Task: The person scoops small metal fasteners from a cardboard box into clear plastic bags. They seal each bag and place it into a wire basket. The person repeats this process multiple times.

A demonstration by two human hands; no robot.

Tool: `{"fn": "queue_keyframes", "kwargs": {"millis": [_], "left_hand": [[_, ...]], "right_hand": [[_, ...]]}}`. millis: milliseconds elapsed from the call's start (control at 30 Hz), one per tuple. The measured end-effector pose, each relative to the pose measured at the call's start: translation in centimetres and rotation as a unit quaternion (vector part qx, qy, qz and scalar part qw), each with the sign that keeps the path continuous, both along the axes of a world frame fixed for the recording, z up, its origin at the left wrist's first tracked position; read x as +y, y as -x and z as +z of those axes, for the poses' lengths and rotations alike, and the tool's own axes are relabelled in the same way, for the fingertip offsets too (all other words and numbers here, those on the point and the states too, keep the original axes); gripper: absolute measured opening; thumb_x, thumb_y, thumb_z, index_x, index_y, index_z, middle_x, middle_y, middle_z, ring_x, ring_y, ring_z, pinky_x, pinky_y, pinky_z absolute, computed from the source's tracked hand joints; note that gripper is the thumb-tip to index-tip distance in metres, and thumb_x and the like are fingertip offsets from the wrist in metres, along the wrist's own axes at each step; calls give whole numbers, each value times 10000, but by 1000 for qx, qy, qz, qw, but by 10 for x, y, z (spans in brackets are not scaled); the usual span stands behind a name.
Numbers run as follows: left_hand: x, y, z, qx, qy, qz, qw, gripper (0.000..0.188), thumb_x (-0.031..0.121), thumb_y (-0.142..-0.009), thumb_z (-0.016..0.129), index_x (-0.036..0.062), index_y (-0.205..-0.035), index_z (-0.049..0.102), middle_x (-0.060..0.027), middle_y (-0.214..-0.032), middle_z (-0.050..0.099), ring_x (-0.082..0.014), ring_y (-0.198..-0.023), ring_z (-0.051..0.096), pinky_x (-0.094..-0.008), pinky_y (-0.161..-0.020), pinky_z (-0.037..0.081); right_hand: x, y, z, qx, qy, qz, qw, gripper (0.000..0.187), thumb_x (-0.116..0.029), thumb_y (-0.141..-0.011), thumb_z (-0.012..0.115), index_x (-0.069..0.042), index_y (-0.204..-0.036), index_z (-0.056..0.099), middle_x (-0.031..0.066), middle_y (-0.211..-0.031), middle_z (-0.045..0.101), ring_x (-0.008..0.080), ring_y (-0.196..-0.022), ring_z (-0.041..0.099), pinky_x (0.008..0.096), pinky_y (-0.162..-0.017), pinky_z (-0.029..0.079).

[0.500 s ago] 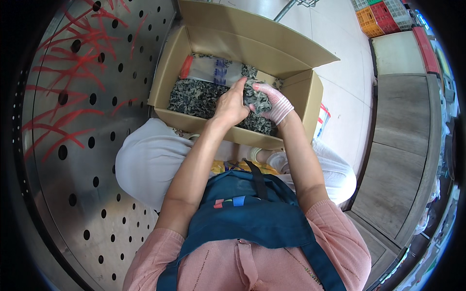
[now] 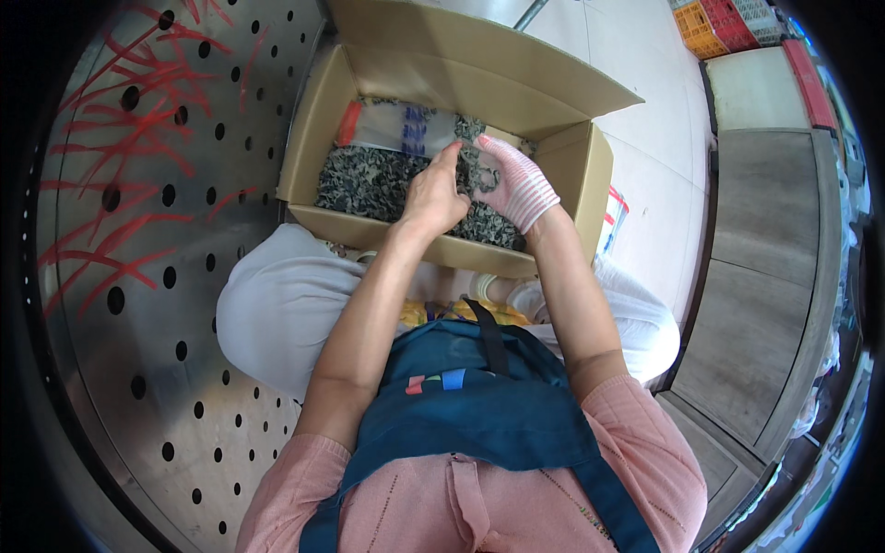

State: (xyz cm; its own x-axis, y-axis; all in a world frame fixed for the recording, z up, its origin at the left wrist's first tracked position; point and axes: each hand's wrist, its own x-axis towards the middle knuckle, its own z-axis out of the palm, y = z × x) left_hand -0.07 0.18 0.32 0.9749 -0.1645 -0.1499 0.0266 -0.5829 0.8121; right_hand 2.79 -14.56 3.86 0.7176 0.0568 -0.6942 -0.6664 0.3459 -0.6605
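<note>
A brown cardboard box (image 2: pixel 304 157) stands open in front of me. It holds a layer of dark grey-green curled dried pieces (image 2: pixel 364 182), which look like dried wood ear fungus. My bare left hand (image 2: pixel 435 194) is over them, its fingers stretched away from me. Facing it, my right hand (image 2: pixel 518 187) wears a pink-and-white striped glove and is also open. A few dried pieces lie against its palm side. Between the two hands there is a gap with more pieces showing. At the box's far left lies a clear plastic bag (image 2: pixel 380 127) with a red end and blue print.
A perforated metal panel (image 2: pixel 207 323) with red plastic strips (image 2: pixel 124 189) on it rises at my left. Wooden-look cabinets (image 2: pixel 761 286) run along the right. Stacked coloured crates (image 2: pixel 728 28) stand at the far right. The box's far flap (image 2: pixel 479 55) is raised.
The clump of dried pieces that was between my hands has dropped into the box. My hands have parted a little, and the fingers have straightened.
</note>
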Motion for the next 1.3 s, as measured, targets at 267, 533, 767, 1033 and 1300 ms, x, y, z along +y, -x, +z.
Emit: {"fn": "queue_keyframes", "kwargs": {"millis": [267,533,767,1033,1300], "left_hand": [[5,-10,6,68,-7,97,993,657,59,-769,660,41,-1402,482,-219,-1303,594,-379,-1172,594,-411,-1020,460],[14,-15,3,12,-2,150,989,638,16,-757,612,52,-1388,522,-143,-1257,662,-167,-663,619,-312,-709,526],[6,-26,9,65,59,146,985,609,-10,-771,560,48,-1377,531,-187,-1189,669,-185,-649,647,-334,-686,544],[5,-33,10,114,129,197,965,588,-21,-783,548,57,-1366,542,-206,-1138,672,-223,-660,682,-360,-675,576],[10,-31,5,64,58,172,981,570,-8,-781,554,45,-1348,556,-203,-1151,671,-226,-683,678,-361,-683,559]], "right_hand": [[-57,-32,-94,-18,203,15,979,318,-260,-905,635,-45,-1139,651,100,-991,711,220,-803,664,326,-741,552],[-42,-87,-166,-99,475,340,806,606,-319,-816,655,-80,-1361,542,197,-1350,575,341,-1269,536,392,-1075,417],[-36,-139,-244,-247,584,391,667,676,-331,-846,644,-114,-1446,423,134,-1503,409,330,-1364,419,427,-1116,376],[-5,-141,-193,-179,624,495,578,663,-393,-810,690,-68,-1358,506,143,-1368,501,333,-1260,482,417,-1078,413],[-4,-136,-200,-115,585,521,610,771,-509,-783,687,-134,-1424,477,132,-1464,426,359,-1387,356,416,-1113,373]]}}
